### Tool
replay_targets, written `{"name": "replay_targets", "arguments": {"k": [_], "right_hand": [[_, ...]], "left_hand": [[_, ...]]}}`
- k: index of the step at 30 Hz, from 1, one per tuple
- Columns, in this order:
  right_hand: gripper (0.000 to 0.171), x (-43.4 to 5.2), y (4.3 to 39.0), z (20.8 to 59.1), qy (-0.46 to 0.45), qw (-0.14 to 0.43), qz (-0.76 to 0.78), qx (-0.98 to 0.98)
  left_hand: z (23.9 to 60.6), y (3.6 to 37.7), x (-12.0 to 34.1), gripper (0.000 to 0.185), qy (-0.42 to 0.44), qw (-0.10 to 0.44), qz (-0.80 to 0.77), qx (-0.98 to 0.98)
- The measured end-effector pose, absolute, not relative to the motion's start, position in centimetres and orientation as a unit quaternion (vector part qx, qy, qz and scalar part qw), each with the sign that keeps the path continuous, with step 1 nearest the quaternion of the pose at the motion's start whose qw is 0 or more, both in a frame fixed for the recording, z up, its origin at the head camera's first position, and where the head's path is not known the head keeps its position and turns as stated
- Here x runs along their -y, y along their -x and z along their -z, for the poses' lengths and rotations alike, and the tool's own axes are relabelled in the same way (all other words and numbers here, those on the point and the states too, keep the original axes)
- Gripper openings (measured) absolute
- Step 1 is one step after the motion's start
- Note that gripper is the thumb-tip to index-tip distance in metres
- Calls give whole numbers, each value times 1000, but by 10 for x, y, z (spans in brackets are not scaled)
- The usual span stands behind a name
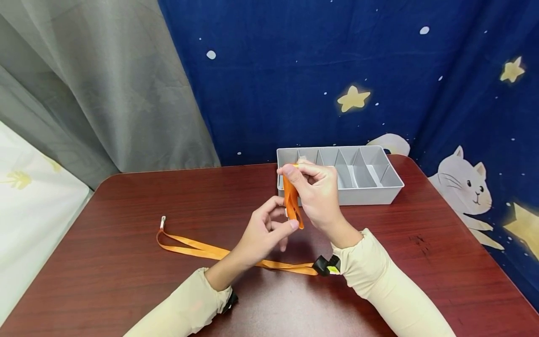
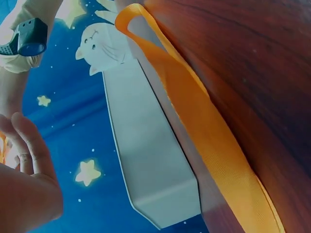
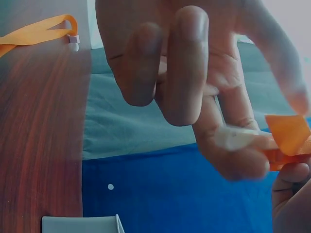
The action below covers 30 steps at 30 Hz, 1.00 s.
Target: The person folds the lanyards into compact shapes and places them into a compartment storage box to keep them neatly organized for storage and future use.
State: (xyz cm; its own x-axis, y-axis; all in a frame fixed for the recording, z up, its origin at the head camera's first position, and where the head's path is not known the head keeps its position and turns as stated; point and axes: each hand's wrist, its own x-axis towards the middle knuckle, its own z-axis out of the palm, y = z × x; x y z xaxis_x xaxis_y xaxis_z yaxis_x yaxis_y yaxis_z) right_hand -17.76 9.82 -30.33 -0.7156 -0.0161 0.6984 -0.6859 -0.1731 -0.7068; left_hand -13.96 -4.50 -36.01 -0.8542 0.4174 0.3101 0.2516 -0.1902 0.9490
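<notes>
My right hand point(image 1: 317, 194) pinches the top of a folded orange lanyard point(image 1: 290, 194) between thumb and fingers, above the table. At its lower end my left hand point(image 1: 263, 229) holds the hanging folds, thumb in front and fingers behind. A whitish clip point(image 3: 235, 138), blurred in the right wrist view, lies by the left index finger. Beneath the left forearm a second orange lanyard point(image 1: 198, 249) stretches over the table, its metal clip point(image 1: 163, 222) at the left end. In the left wrist view its strap point(image 2: 194, 116) looks large and close.
Behind the hands stands a grey divided tray point(image 1: 366, 196) at the table's back edge. The dark red wooden table point(image 1: 126, 276) reaches to a grey curtain point(image 1: 113, 93) and a blue star curtain point(image 1: 286, 84). Black wrist cameras point(image 1: 322, 265) sit at the sleeves.
</notes>
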Motion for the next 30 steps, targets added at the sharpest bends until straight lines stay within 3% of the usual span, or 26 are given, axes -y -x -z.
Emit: {"name": "replay_targets", "arguments": {"k": [13, 22, 26, 30], "right_hand": [[15, -105, 178, 301, -275, 223, -712, 607], [19, -109, 170, 296, -250, 177, -734, 607], [18, -113, 164, 292, -228, 125, -746, 613], [32, -117, 158, 287, -229, 31, -773, 590]], "left_hand": [[363, 144, 47, 21, -284, 52, -732, -618], [367, 153, 55, 16, -265, 18, -719, -643], [370, 160, 60, 14, -263, 3, -708, -656], [370, 165, 66, 11, -260, -11, -708, -656]]}}
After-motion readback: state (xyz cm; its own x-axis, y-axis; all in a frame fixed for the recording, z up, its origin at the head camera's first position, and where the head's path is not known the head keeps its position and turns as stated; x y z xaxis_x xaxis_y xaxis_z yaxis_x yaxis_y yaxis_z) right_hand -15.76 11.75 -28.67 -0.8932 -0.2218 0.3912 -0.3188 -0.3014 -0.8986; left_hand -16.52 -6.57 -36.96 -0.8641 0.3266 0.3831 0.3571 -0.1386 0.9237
